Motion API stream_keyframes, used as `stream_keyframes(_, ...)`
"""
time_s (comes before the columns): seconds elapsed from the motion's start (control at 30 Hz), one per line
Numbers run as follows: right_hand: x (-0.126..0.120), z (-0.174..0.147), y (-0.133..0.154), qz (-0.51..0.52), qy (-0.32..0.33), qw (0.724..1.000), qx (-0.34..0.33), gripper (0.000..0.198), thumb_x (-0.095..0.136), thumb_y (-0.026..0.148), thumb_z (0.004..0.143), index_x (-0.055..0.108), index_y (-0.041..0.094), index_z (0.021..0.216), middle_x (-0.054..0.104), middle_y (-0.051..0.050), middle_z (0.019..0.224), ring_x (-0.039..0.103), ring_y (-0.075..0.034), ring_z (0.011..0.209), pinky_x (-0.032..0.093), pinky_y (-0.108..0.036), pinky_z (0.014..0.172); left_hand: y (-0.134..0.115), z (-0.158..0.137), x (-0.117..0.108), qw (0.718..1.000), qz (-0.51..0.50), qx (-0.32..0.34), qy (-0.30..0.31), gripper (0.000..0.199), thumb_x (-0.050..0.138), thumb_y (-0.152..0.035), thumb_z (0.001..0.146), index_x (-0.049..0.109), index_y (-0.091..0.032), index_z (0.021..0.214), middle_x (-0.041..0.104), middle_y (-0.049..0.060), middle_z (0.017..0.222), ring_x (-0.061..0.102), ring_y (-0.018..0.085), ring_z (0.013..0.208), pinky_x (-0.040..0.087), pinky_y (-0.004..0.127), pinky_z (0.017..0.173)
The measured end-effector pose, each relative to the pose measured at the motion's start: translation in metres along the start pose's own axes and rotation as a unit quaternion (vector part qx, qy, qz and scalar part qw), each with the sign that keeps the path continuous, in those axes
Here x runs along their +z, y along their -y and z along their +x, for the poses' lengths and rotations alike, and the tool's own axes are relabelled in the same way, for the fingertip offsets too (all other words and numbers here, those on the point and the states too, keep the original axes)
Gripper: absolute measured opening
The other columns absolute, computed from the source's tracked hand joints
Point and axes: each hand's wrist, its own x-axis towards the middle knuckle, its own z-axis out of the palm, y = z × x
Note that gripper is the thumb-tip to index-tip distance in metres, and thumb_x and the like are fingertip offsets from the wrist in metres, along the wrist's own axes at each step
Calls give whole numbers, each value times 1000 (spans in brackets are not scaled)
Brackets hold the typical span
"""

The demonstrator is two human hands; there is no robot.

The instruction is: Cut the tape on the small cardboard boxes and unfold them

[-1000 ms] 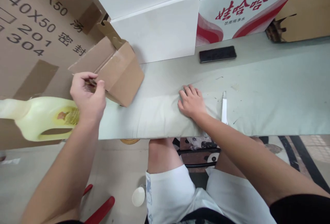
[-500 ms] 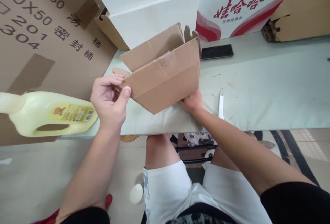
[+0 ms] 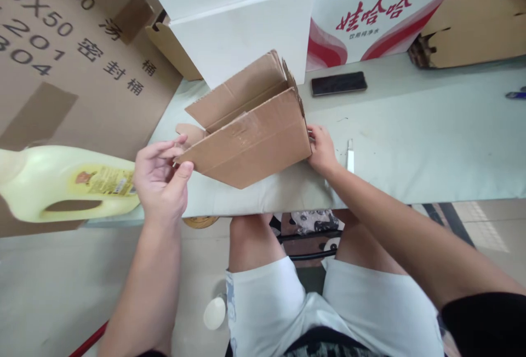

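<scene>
A small brown cardboard box (image 3: 255, 140) with raised top flaps is held tilted over the covered table, its lower corner toward me. My left hand (image 3: 162, 173) pinches the left end of the near flap between thumb and fingers. At the box's right end, my right hand (image 3: 322, 150) grips the lower edge; its fingertips are partly hidden by the cardboard. A white utility knife (image 3: 350, 159) lies just right of that hand. Behind the box's right side rests a black phone (image 3: 339, 84).
A pale yellow jug (image 3: 69, 182) lies at the left before a large printed carton (image 3: 45, 99). White cartons (image 3: 246, 34) line the back, with an opened brown carton (image 3: 472, 23) at back right. The light green tablecloth (image 3: 435, 143) ends at the front edge. A pen (image 3: 515, 95) lies far right.
The box has come down and left, with its top turned more into view. My right hand has shifted from under the box to its right end. My left hand keeps its pinch, lower now.
</scene>
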Motion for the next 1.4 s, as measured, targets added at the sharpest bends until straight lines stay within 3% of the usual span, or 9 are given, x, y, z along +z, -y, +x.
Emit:
stream_keyframes(0.2,-69,-19,20,69,-6,997,-44,41,47,25,94,58,28,134,63,-10,138,62,-26,132,53,-53,112,-13,-8,5,993,20,41,104,36,78,-9,85,69,-22,117,74,0,90,77,18,106,57,47,113)
stream_keyframes(0.37,-113,-50,76,71,57,955,-282,41,60,47,95,61,33,134,58,-8,150,52,-33,145,43,-57,122,-40,-8,19,975,90,48,199,31,72,-15,84,71,-28,113,73,1,84,72,26,120,54,57,115)
stream_keyframes(0.47,-114,-57,94,21,85,936,-340,33,67,38,92,64,31,125,62,-9,147,52,-33,146,41,-59,124,-54,-10,27,960,141,42,237,30,67,-17,84,71,-33,109,75,-2,86,78,25,96,52,63,115)
stream_keyframes(0.53,-111,-58,97,10,104,937,-334,28,66,34,93,64,30,120,64,-9,145,52,-32,146,43,-59,123,-58,-13,30,954,154,35,254,35,65,-15,83,70,-34,112,78,-3,92,79,23,85,49,65,117)
stream_keyframes(0.7,-103,-57,93,-1,109,945,-308,24,63,36,94,61,27,116,65,-12,143,63,-31,134,52,-54,113,-59,-22,38,941,136,-49,307,38,62,-17,87,64,-30,123,79,7,117,62,33,138,46,63,121)
stream_keyframes(0.87,-91,-56,77,46,59,955,-289,40,51,23,100,44,32,139,72,-7,121,72,-23,114,57,-48,103,-48,-20,52,958,134,-80,241,35,64,-14,93,62,-29,124,79,4,114,75,23,116,57,48,110)
stream_keyframes(1.03,-80,-51,59,15,-55,973,-222,44,56,32,96,44,33,139,50,-12,149,48,-30,146,51,-55,115,-26,-22,57,966,196,-86,143,47,69,-17,86,57,-32,129,62,7,132,65,23,125,62,41,100)
stream_keyframes(1.23,-73,-46,51,73,52,982,-166,61,44,34,101,19,35,156,38,-12,164,39,-27,156,46,-55,121,-20,-10,65,931,309,-93,173,92,68,-11,77,31,-41,155,28,7,169,27,34,160,40,62,123)
stream_keyframes(1.4,-68,-49,49,111,27,981,-155,60,45,40,102,19,37,156,19,-11,172,33,-26,159,46,-52,121,-23,7,75,915,350,-33,200,72,66,-10,79,49,-32,146,52,7,154,49,32,145,42,56,123)
